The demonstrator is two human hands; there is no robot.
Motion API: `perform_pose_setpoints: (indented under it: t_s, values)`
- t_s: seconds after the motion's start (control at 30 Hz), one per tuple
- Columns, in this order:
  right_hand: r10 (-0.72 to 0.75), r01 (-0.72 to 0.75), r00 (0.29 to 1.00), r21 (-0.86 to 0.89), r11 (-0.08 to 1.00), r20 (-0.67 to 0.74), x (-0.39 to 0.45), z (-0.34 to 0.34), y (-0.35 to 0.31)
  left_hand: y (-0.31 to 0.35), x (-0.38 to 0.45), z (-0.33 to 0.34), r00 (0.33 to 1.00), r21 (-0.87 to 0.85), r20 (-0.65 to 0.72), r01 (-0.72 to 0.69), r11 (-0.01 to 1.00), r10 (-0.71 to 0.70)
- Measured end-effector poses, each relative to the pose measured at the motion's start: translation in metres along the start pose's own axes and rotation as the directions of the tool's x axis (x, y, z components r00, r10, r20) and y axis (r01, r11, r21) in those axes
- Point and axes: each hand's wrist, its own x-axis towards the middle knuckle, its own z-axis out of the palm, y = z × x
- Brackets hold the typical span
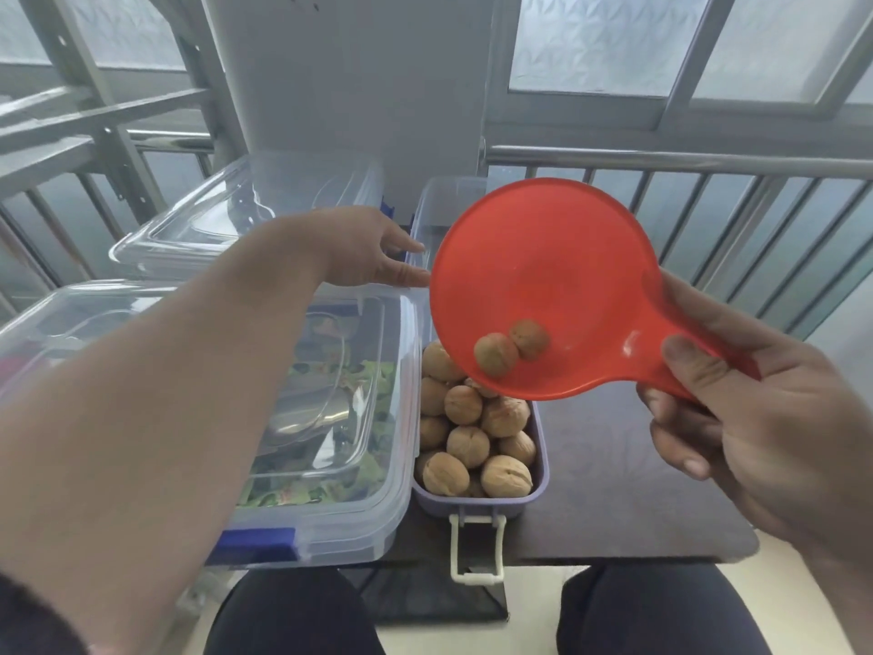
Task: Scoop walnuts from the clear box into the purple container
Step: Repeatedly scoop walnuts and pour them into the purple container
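My right hand (737, 413) grips the handle of a large red scoop (548, 276) held in the air. Two walnuts (512, 348) lie in its bowl near the handle. Under the scoop stands the purple container (477, 505), filled with several walnuts (472, 437), its white latch hanging over the table's front edge. Behind the scoop a clear box (439, 196) shows only its far rim; its contents are hidden. My left hand (373, 248) reaches across with spread fingers, touching that box's left wall.
A lidded clear box with blue clips (330, 512) sits at the left, with clear lids (226, 219) stacked behind it. The dark table (614, 489) extends right. A metal railing (708, 163) and a white pillar stand behind. My knees are below the table edge.
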Motion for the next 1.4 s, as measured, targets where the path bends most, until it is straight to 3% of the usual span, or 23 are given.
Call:
perform_pose_setpoints:
  t_s: [0.5,1.4]
  values:
    - [-0.272,0.276,0.961,-0.237,0.931,0.051,-0.019,-0.001,0.005,-0.002,0.003,0.001,1.0,-0.013,0.005,0.004,1.0,-0.004]
    - [-0.379,0.358,0.922,-0.531,0.768,0.074,-0.008,-0.007,0.017,0.006,-0.006,-0.002,1.0,0.02,-0.011,0.028,0.999,-0.028]
